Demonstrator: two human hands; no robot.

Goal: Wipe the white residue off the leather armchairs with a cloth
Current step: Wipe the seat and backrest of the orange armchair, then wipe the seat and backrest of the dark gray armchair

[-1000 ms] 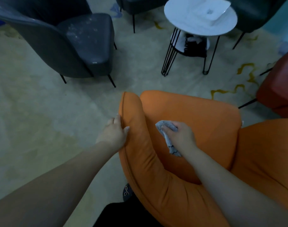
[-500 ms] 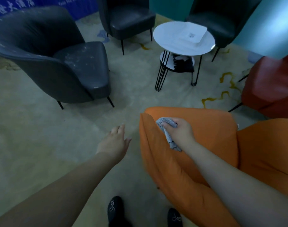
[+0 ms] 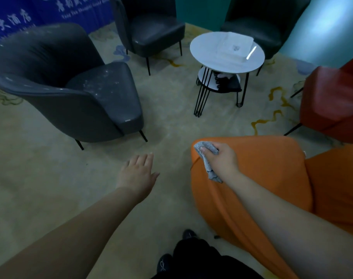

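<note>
An orange leather armchair [image 3: 258, 178] fills the lower right. My right hand [image 3: 222, 160] grips a crumpled grey cloth [image 3: 208, 164] at the top front corner of the chair's left armrest. My left hand [image 3: 137, 174] hovers over the carpet to the left of the chair, fingers straight, touching nothing. A dark grey armchair [image 3: 75, 91] stands at the upper left; white speckled residue shows on its seat [image 3: 103, 81].
A round white side table [image 3: 216, 61] on black wire legs stands beyond the orange chair, with a white folded item on top. Two more dark chairs [image 3: 151, 31] stand at the back, a red chair [image 3: 332, 97] at the right. My shoes [image 3: 163, 264] show at the bottom.
My left hand has let go of the orange chair's armrest and moved left over the carpet. My right hand has slid the cloth up to the armrest's front corner. The view has tilted up.
</note>
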